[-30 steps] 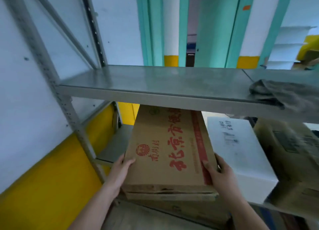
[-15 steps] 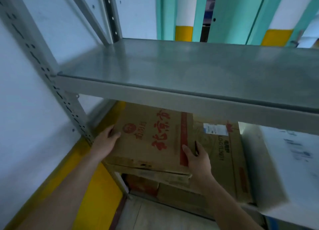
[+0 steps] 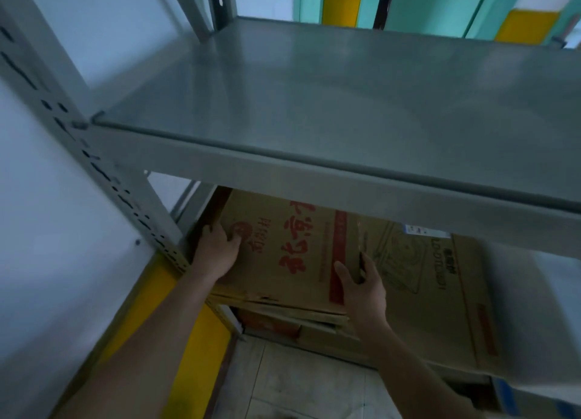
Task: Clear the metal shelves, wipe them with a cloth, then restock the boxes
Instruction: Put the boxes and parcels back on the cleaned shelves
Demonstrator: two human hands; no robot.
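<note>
Two hands in use: left hand (image 3: 217, 252) and right hand (image 3: 361, 289) each clasp a side edge of the red-printed carton (image 3: 283, 255), now slid further in beneath the bare upper shelf (image 3: 314, 104); judged: restocking under way

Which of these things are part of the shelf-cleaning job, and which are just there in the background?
Part of the job: metal shelf, red-lettered box gripped by left hand and right hand, cardboard box beside it.
Just there: teal door, tiled floor.
</note>
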